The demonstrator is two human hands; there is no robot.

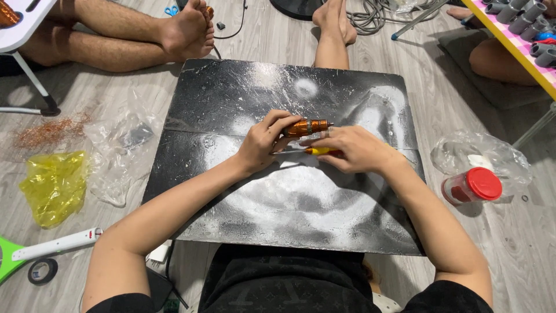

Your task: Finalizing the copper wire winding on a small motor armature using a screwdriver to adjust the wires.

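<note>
Head view looks down on a black board (231,93) laid on a grey wood-pattern floor; the board, scuffed and dusted with white patches, serves as the landmark for all positions below.

Hands:
- Left hand (263,142) sits above the middle of the board, fingers curled around a copper-wound coil (307,127). The coil is a short cylinder wrapped in orange-brown wire, lying roughly level, with a grey metal end pointing toward the board's right edge.
- Right hand (353,149) sits just beside the left hand, also above the board's middle. Its fingers close on a yellow-handled tool (319,151) held just beneath the coil. Its fingertips also reach the coil's metal end; whether the tool tip touches the coil cannot be told.

Surroundings:
- Off the board's right edge: a red-capped jar (472,185) lying on its side on the floor, touching a crumpled clear plastic bag (480,152).
- Off the board's left edge: a sheet of clear plastic (124,156), a crumpled yellow film (55,185) beyond it, and a scatter of copper wire scraps (49,132) farther out.
- Near the board's lower left corner: a white-and-green handled object (52,246) and a roll of black tape (42,270).
- Beyond the board's far edge: the bare legs and feet of other people (185,29) seated on the floor, plus a bundle of grey cable (376,14).
- Beyond the far right corner: a yellow-and-pink table edge (509,49) carrying grey pipe fittings (521,17).
</note>
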